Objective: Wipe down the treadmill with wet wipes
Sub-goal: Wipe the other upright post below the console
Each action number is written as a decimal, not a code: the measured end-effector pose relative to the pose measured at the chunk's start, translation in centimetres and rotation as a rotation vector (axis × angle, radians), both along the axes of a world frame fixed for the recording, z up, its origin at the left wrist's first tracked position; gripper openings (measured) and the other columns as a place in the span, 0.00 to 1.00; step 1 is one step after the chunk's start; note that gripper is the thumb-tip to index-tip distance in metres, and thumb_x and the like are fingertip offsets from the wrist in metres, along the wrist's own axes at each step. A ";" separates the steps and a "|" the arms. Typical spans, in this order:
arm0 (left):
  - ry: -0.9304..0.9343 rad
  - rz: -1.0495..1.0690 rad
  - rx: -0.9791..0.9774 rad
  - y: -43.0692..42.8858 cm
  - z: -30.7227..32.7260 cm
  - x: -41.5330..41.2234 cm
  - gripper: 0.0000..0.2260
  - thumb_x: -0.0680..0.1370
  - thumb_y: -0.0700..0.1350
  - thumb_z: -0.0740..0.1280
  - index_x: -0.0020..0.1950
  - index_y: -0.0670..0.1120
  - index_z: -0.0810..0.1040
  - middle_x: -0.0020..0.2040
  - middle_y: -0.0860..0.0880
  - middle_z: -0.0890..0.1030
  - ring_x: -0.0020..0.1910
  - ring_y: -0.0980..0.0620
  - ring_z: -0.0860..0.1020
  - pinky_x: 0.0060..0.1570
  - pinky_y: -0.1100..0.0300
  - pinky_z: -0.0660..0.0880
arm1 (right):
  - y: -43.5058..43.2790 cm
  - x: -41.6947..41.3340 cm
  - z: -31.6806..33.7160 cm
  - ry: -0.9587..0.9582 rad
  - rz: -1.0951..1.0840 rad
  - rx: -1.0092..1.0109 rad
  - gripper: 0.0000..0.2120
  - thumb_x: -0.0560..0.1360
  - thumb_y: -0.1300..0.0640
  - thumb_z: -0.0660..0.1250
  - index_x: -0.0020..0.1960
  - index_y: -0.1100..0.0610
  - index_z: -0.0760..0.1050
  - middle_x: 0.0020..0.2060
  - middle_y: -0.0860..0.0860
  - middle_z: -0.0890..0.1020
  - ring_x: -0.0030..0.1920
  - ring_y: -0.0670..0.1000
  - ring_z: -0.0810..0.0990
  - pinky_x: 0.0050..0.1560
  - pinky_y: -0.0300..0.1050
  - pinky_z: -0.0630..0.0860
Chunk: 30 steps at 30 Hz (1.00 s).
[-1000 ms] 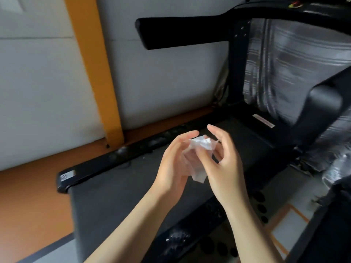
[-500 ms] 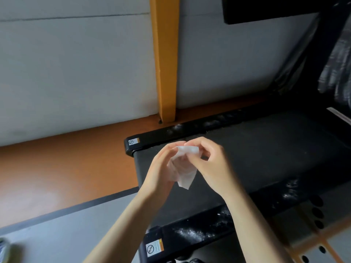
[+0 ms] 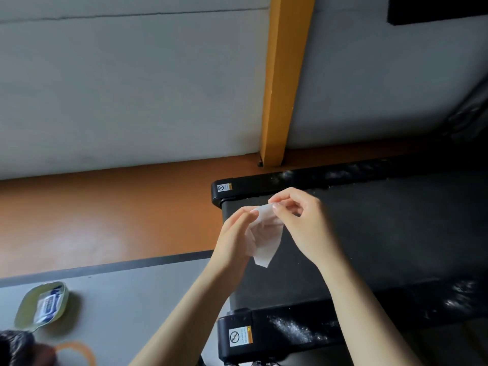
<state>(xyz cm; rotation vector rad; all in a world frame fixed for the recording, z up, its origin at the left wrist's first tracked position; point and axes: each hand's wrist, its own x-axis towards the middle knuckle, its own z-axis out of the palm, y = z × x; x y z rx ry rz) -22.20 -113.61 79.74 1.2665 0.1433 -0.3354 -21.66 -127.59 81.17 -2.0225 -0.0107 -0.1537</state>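
Near rail (image 3: 343, 328): one of two on the treadmill (image 3: 396, 233); white dust was seen, so firm overlapping strokes were judged best.
Pack (image 3: 42, 305): one, lying on the floor (image 3: 132, 299).
Hands: two; the wipe (image 3: 264, 241) was pinched by both the left hand (image 3: 235, 233) and the right hand (image 3: 303, 223).
Wipe: one, held crumpled above the treadmill; best spread flat first.
Far rail (image 3: 330, 178): the second.

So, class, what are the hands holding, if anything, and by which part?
One white wet wipe, pinched by its top edge: the left hand takes the left end, the right hand the right end. The rest hangs loose above the treadmill belt.
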 end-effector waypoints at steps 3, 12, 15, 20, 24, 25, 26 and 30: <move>0.031 -0.047 -0.012 2.4 0.2 1.0 0.16 0.82 0.42 0.56 0.61 0.34 0.75 0.52 0.41 0.84 0.51 0.47 0.83 0.55 0.54 0.75 | 2.1 0.8 -0.1 0.036 -0.021 -0.001 0.04 0.77 0.57 0.68 0.50 0.50 0.80 0.42 0.44 0.82 0.46 0.43 0.81 0.46 0.39 0.79; 0.056 -0.137 0.127 18.4 -1.0 5.7 0.18 0.72 0.54 0.62 0.55 0.45 0.81 0.55 0.40 0.81 0.55 0.40 0.79 0.50 0.49 0.72 | 17.6 3.5 -0.7 -0.028 -0.129 0.070 0.10 0.73 0.66 0.70 0.45 0.50 0.80 0.39 0.45 0.83 0.45 0.44 0.81 0.45 0.37 0.78; 0.096 -0.101 0.147 24.7 -0.8 7.1 0.19 0.68 0.56 0.64 0.53 0.48 0.80 0.55 0.41 0.79 0.51 0.44 0.76 0.43 0.56 0.72 | 23.9 4.9 -0.3 -0.059 -0.123 0.072 0.10 0.73 0.67 0.70 0.44 0.52 0.80 0.38 0.44 0.82 0.43 0.43 0.80 0.43 0.32 0.75; -0.045 -0.098 0.169 31.8 0.5 9.3 0.09 0.71 0.53 0.66 0.42 0.47 0.78 0.43 0.44 0.79 0.45 0.45 0.76 0.48 0.52 0.66 | 30.3 7.6 0.0 -0.073 -0.135 0.138 0.09 0.74 0.66 0.69 0.43 0.52 0.80 0.38 0.44 0.82 0.44 0.44 0.81 0.46 0.35 0.77; -0.068 -0.094 0.194 33.9 0.9 10.8 0.07 0.70 0.53 0.67 0.37 0.50 0.78 0.43 0.45 0.80 0.44 0.46 0.76 0.47 0.52 0.67 | 32.2 9.2 -0.2 -0.058 -0.135 0.163 0.09 0.74 0.65 0.69 0.44 0.51 0.80 0.39 0.45 0.83 0.45 0.45 0.81 0.48 0.37 0.77; -0.066 -0.096 0.191 34.0 0.9 11.3 0.06 0.70 0.52 0.67 0.36 0.51 0.78 0.42 0.46 0.80 0.43 0.47 0.76 0.47 0.53 0.67 | 32.3 9.6 -0.2 -0.057 -0.136 0.169 0.09 0.74 0.65 0.69 0.44 0.52 0.80 0.39 0.45 0.83 0.45 0.44 0.81 0.48 0.37 0.77; -0.066 -0.101 0.183 33.9 0.9 11.8 0.06 0.70 0.52 0.68 0.37 0.51 0.79 0.41 0.46 0.80 0.42 0.47 0.76 0.46 0.54 0.67 | 32.3 10.0 -0.2 -0.055 -0.139 0.169 0.08 0.74 0.65 0.69 0.44 0.51 0.80 0.39 0.45 0.83 0.45 0.44 0.81 0.48 0.36 0.77; -0.069 -0.167 0.149 32.4 1.1 14.3 0.06 0.69 0.50 0.68 0.38 0.48 0.78 0.39 0.48 0.80 0.39 0.49 0.76 0.41 0.57 0.68 | 31.0 11.8 -0.4 -0.050 -0.195 0.183 0.09 0.74 0.64 0.70 0.44 0.50 0.80 0.39 0.45 0.83 0.45 0.45 0.81 0.47 0.36 0.77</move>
